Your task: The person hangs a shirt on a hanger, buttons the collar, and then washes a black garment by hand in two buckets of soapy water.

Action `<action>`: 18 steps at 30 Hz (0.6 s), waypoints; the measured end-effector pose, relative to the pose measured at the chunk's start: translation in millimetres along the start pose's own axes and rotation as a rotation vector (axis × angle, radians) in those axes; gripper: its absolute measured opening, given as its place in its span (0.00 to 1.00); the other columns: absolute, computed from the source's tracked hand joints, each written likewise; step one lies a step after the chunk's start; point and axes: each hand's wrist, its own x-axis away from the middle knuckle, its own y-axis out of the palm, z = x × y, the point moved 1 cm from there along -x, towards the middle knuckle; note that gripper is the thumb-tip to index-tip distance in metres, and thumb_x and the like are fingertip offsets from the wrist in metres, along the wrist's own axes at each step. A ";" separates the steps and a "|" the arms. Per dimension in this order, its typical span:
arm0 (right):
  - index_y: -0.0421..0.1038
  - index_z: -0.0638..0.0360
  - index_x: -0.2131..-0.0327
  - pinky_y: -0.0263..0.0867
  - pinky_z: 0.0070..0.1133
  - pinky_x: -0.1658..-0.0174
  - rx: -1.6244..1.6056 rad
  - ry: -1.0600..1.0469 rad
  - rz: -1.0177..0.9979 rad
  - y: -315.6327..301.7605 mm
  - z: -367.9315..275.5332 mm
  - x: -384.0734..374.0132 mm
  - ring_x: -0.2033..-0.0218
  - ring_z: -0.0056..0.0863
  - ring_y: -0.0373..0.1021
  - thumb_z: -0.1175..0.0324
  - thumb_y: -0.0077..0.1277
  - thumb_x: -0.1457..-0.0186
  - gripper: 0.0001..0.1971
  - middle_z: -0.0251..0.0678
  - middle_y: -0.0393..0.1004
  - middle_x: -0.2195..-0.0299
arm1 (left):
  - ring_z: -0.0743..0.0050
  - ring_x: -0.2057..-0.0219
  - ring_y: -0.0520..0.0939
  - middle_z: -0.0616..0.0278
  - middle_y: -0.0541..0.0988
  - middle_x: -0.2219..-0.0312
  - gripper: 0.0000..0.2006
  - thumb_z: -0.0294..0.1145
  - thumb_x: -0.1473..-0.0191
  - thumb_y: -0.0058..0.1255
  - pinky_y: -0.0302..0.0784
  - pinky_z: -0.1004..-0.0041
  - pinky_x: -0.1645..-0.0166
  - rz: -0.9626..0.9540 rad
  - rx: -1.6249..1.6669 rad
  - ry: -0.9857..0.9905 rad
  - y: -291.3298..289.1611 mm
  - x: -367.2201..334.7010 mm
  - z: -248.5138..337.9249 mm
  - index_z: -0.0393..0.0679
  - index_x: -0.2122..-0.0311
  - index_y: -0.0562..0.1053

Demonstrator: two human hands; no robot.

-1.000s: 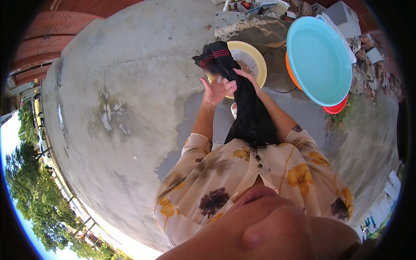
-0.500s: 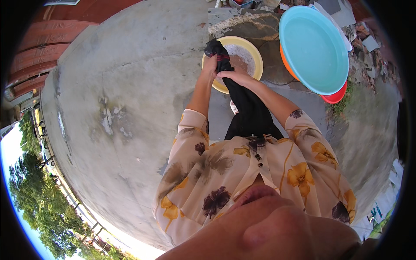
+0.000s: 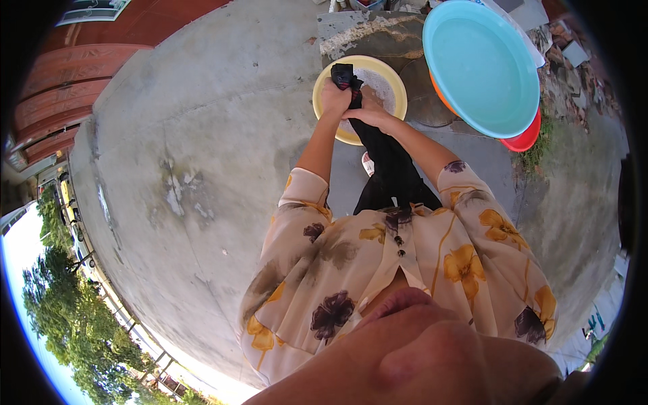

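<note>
A bunched black garment (image 3: pixel 343 73) with a little red on it is held over the left part of a pale yellow basin (image 3: pixel 401 88). My left hand (image 3: pixel 334 99) is closed around it, with a short twisted end sticking up past the fist. Just to the right, my right hand (image 3: pixel 371 111) grips the same cloth lower down; some of its fingers are hidden. Whitish sudsy water (image 3: pixel 379 82) shows inside the basin beyond my hands. Below my wrists, the dark cloth runs into my black trousers (image 3: pixel 388 165), and I cannot make out where one ends.
A large light-blue basin (image 3: pixel 480 67) with water stands at the right, above an orange tub (image 3: pixel 439 94) and a red tub (image 3: pixel 525 135). Rubble (image 3: pixel 574 81) lies along the far right. Concrete ground (image 3: pixel 202 135) spreads left toward a reddish door (image 3: pixel 74 74). My shoe (image 3: pixel 367 164) is near the basin.
The garment is bunched more tightly, and its end now stands upright above my left fist. My right hand has closed in beside the left. The view has shifted slightly.
</note>
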 end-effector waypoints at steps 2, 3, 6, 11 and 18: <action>0.74 0.57 0.56 0.70 0.23 0.59 -0.275 0.128 -0.107 -20.8 -26.8 23.1 0.66 0.30 0.76 0.49 0.62 0.50 0.24 0.36 0.78 0.69 | 0.41 0.54 0.81 0.44 0.77 0.51 0.32 0.43 0.50 0.63 0.77 0.47 0.51 -0.364 0.571 -0.073 -21.7 3.2 13.1 0.42 0.43 0.64; 0.74 0.56 0.59 0.69 0.22 0.61 -0.475 0.214 -0.186 -33.4 -36.7 26.6 0.69 0.29 0.75 0.48 0.61 0.48 0.23 0.35 0.76 0.71 | 0.42 0.52 0.80 0.44 0.75 0.46 0.37 0.49 0.47 0.63 0.77 0.46 0.50 -0.550 0.852 -0.104 -38.3 1.7 19.3 0.44 0.38 0.61; 0.68 0.53 0.71 0.62 0.18 0.72 -1.010 0.340 -0.573 -50.6 -70.1 44.0 0.79 0.22 0.65 0.38 0.51 0.42 0.26 0.29 0.64 0.82 | 0.59 0.44 0.75 0.50 0.66 0.39 0.44 0.67 0.41 0.47 0.71 0.51 0.40 -0.677 1.273 -0.174 -83.0 8.3 13.9 0.49 0.30 0.52; 0.63 0.52 0.73 0.55 0.19 0.77 -1.530 0.325 -1.000 -31.2 -68.8 61.5 0.82 0.19 0.57 0.36 0.42 0.37 0.28 0.27 0.60 0.80 | 0.35 0.34 0.61 0.47 0.52 0.30 0.57 0.85 0.53 0.31 0.63 0.41 0.36 -0.773 1.508 0.009 -30.3 50.2 19.3 0.54 0.27 0.44; 0.65 0.60 0.63 0.59 0.18 0.72 -1.934 0.288 -0.958 -6.8 -61.9 84.4 0.78 0.18 0.61 0.43 0.43 0.34 0.25 0.28 0.65 0.74 | 0.33 0.40 0.68 0.47 0.57 0.34 0.55 0.79 0.55 0.46 0.73 0.37 0.44 -0.894 2.107 0.180 -13.9 42.0 55.1 0.50 0.31 0.54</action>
